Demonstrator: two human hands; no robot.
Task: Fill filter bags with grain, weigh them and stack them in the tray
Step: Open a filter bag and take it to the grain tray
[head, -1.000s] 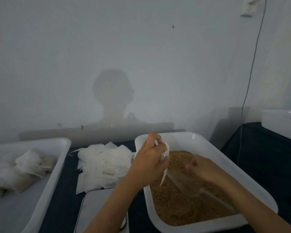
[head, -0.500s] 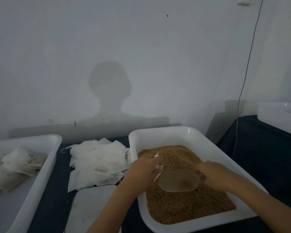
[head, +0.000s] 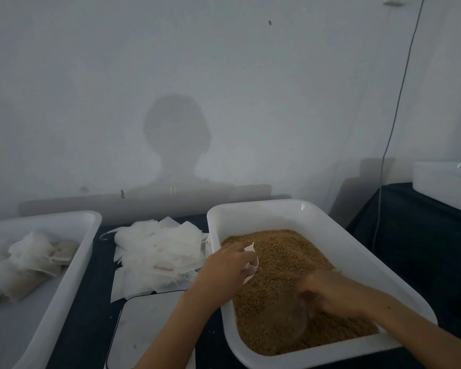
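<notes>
A white tub (head: 298, 209) in front of me holds brown grain (head: 285, 251). My left hand (head: 224, 267) hovers over the tub's left side and pinches an empty white filter bag (head: 252, 258). My right hand (head: 328, 291) grips the handle of a clear plastic scoop (head: 285, 326), whose bowl lies low in the grain near the tub's front. A loose pile of empty filter bags (head: 157, 251) lies left of the tub. The white tray (head: 72, 275) at far left holds several filled bags (head: 27, 265). The scale (head: 147, 326) sits in front of the pile.
A dark cloth (head: 91, 315) covers the table. A second dark table with a white tub (head: 442, 185) stands at the right. A thin cable (head: 394, 115) hangs down the wall near it. The wall is close behind the tubs.
My right hand has brought the scoop down from mid-air into the grain near the tub's front. My left hand has lowered with the bag toward the tub's left side.
</notes>
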